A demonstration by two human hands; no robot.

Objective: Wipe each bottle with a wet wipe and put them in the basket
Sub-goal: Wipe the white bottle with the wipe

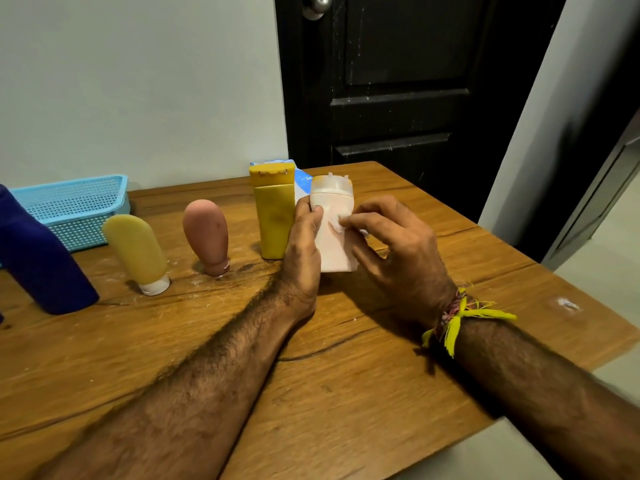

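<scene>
A person steadies a pale pink bottle (334,226) over a wooden table (346,393), the left hand (304,244) curled round its left side with the thumb pressed on the front, apparently so the bottle cannot twist while it is cleaned. The right hand (391,247) comes in from the other side, its fingertips (343,221) pinching a small white wet wipe (337,225) against the bottle's front face, just below the white cap. The bottle is upright, cap uppermost; whether its base rests on the table or is lifted just clear cannot be told. By the look of things, wiping of this bottle is under way, and it has yet to go into the basket.

Four more bottles wait in a row to the left: a tall yellow bottle (273,216) just beside the left hand, then a reddish-brown tube (207,235) and a pale yellow tube (136,252), both standing on their caps, and a dark blue bottle (41,258) at the frame's edge. The light blue mesh basket (74,206) sits at the table's far left corner against the wall, well apart from the hands; no bottle is visible in it. The path to it likely runs over or behind the standing row, which a careless sweep could topple. A blue-and-white wipe packet (299,183) peeks out behind the yellow bottle. A yellow thread band (457,318) is tied at the right wrist, and a black door (398,81) stands behind the table.
</scene>
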